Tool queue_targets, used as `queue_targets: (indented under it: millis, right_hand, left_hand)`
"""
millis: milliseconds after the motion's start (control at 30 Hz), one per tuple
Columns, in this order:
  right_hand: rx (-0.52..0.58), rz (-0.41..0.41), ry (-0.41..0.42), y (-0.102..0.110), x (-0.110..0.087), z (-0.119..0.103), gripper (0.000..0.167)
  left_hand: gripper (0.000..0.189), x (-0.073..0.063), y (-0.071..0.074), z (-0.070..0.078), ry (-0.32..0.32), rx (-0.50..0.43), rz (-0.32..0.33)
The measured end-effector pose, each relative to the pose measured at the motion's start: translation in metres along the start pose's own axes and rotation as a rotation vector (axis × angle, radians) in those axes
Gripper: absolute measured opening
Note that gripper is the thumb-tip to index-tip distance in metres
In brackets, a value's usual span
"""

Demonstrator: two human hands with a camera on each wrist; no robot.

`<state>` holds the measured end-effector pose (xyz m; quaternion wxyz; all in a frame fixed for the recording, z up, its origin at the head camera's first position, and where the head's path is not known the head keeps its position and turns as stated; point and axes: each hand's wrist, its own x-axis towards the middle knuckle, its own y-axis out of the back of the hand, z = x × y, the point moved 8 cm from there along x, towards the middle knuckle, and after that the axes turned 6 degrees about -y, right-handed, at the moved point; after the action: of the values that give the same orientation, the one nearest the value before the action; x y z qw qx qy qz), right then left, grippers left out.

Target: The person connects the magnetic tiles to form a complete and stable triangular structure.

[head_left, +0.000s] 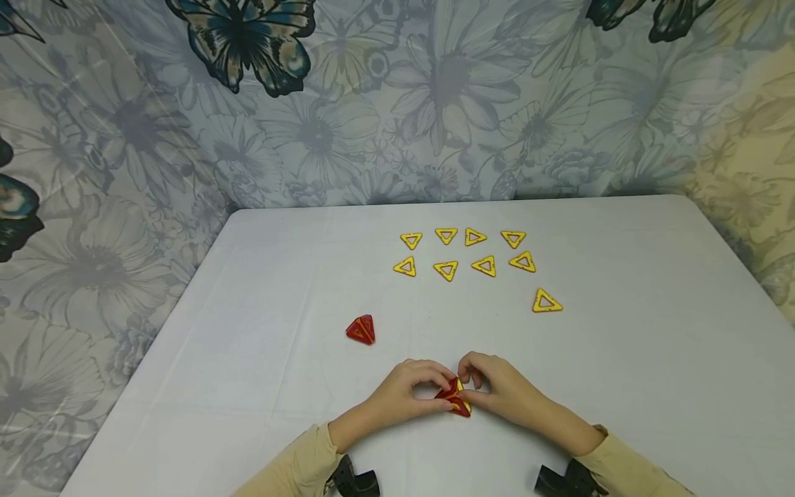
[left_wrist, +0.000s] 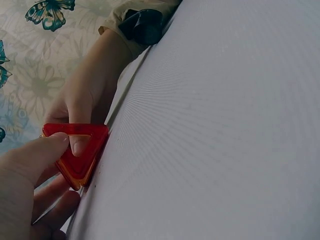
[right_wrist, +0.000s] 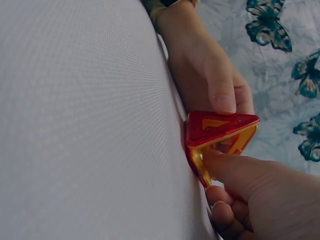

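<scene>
Near the front of the table, both hands meet at a small pyramid of red and yellow triangle tiles (head_left: 460, 407). My left hand (head_left: 410, 388) pinches its red side between thumb and fingers. The right hand (head_left: 506, 392) holds the yellow side, its thumb pressed on the open-centred yellow tile (right_wrist: 245, 139). In the left wrist view a red triangle tile (left_wrist: 95, 131) faces the camera, with the left thumb across one corner. Ahead and to the left, a finished-looking red pyramid (head_left: 361, 330) stands apart from the hands.
Several loose yellow triangle tiles (head_left: 446, 270) lie in two rows toward the back of the white table (head_left: 279, 290). Another yellow triangle (head_left: 547, 301) lies nearer, to the right. Behind rises a floral and butterfly-patterned backdrop (head_left: 348, 138). Black wrist devices (head_left: 357, 478) sit below both sleeves.
</scene>
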<state>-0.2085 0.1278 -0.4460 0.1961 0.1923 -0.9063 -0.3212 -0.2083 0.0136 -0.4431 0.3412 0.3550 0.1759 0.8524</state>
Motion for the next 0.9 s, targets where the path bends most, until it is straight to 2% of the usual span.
queue_targets:
  millis: [133, 233, 333, 400, 467, 567, 633, 767, 900]
  right_hand:
    - [0.022, -0.006, -0.014, 0.0, 0.0, 0.0, 0.025]
    - [0.056, -0.013, -0.014, 0.0, 0.001, -0.001, 0.023]
    - [0.131, 0.026, -0.009, 0.009, 0.002, 0.0, 0.02]
    - [0.176, 0.099, -0.015, 0.022, 0.003, 0.004, 0.019]
    - [0.196, 0.213, -0.045, 0.042, 0.003, 0.011, 0.018]
    - [0.162, 0.389, -0.129, 0.074, -0.001, 0.027, 0.017]
    - [0.126, 0.471, -0.192, 0.092, -0.005, 0.039, 0.015]
    - [0.093, 0.548, -0.264, 0.113, -0.01, 0.053, 0.01]
    - [0.078, 0.575, -0.28, 0.126, -0.012, 0.052, 0.008]
  left_hand:
    - [0.017, 0.0, 0.0, 0.001, -0.042, 0.038, -0.006]
    - [0.016, 0.001, 0.002, 0.004, -0.033, 0.03, 0.004]
    - [0.016, 0.005, 0.006, 0.011, -0.014, 0.01, 0.02]
    - [0.018, 0.008, 0.009, 0.018, -0.005, 0.005, 0.021]
    - [0.02, 0.011, 0.011, 0.026, 0.006, 0.004, 0.014]
    - [0.024, 0.012, 0.012, 0.031, 0.042, 0.006, 0.002]
    - [0.026, 0.011, 0.013, 0.032, 0.071, 0.01, 0.004]
    - [0.029, 0.009, 0.012, 0.03, 0.12, 0.017, 0.007]
    - [0.031, 0.002, 0.004, 0.009, 0.132, 0.032, -0.007]
